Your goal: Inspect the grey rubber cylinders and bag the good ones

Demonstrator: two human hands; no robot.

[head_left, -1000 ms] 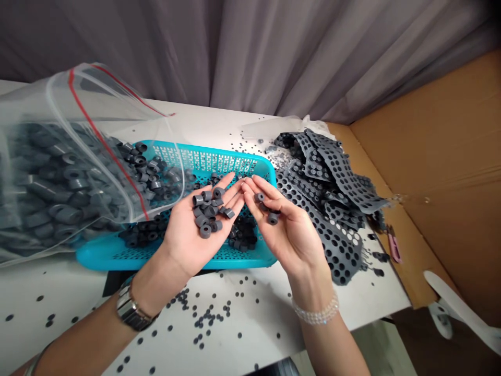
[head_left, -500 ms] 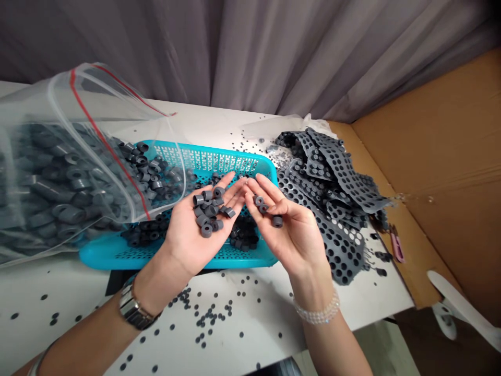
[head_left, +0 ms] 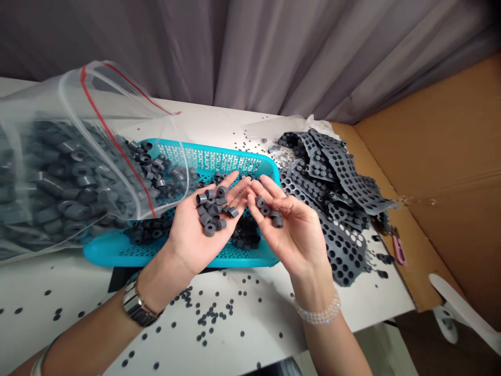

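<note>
Palm up, my left hand (head_left: 191, 230) cups several small dark grey rubber rings (head_left: 213, 209), its fingers stretched out. Close on its right, my right hand (head_left: 297, 230) is also palm up, with several of the same rings (head_left: 270, 210) lying on its fingers and the thumb bent over them. The fingertips of both hands meet or nearly meet. Both are above a blue plastic basket (head_left: 270, 167) that holds more grey pieces. A clear zip bag (head_left: 113, 130) full of larger-looking grey rings lies over the basket's left part.
Perforated grey rubber sheets (head_left: 340, 172) are piled to the right, beside a cardboard box (head_left: 438, 151). Pink-handled snips (head_left: 399, 248) lie by its edge. Small dark discs (head_left: 213, 316) are scattered on the white table (head_left: 266, 308). A grey curtain (head_left: 250, 57) hangs behind.
Another ring now shows beside the one near my right thumb. The whole view has shifted slightly, while my hands keep nearly the same pose.
</note>
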